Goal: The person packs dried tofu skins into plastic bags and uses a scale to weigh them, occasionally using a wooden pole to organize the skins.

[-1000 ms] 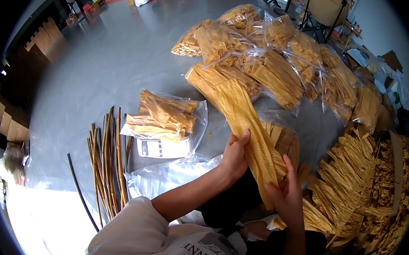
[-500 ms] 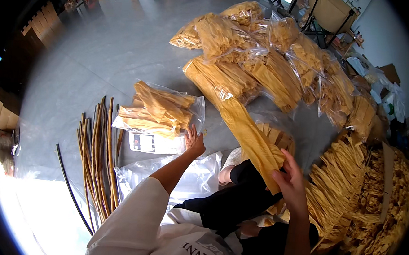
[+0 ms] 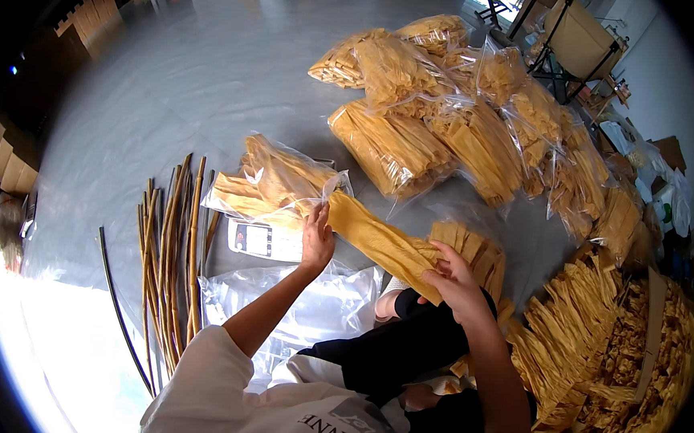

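Observation:
A long bundle of flat yellow dried strips [image 3: 378,239] stretches between my hands. My right hand [image 3: 451,276] grips its near end. My left hand [image 3: 317,234] holds the mouth of a clear plastic bag [image 3: 273,181] part-filled with the same strips, and the bundle's far end sits at that opening. The bag rests on a small white scale [image 3: 261,240] on the grey floor.
Several filled clear bags [image 3: 450,119] lie beyond. Loose yellow strips [image 3: 595,354] are heaped at the right, with a short stack [image 3: 474,245] near my right hand. Brown sticks [image 3: 171,260] lie at the left, empty plastic bags [image 3: 317,303] by my knees.
My left hand let go of the bundle and moved left to the bag's mouth. My right hand swung the bundle down and left, so its far end now meets the bag.

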Motion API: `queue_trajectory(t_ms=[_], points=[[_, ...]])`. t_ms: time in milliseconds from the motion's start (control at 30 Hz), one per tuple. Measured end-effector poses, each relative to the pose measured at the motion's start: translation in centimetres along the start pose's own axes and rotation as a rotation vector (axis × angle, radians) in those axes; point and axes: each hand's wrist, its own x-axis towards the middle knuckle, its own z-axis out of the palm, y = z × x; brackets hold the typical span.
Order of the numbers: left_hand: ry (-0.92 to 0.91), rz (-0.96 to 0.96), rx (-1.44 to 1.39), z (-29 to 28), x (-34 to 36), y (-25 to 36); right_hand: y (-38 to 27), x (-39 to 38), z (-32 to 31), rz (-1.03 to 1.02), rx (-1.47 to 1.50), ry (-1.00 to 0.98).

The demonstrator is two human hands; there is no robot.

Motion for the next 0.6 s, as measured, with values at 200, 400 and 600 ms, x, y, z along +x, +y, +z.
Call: queue_trajectory(t_ms=[200,400,600], points=[[-0.035,0.002,0.010,-2.6,-0.5,1.3,0.0,5.9,4.0,0.060,0.073,-0.040],[0.118,0.035,0.074,-3.7,-2.4,0.4,2.8,12.6,10.7,0.042,0.406,-0.242],[0.006,-0.004,0.101,-3.0,-5.0,-0.7,9.8,13.1,10.9,0.265,0.283,-0.038]])
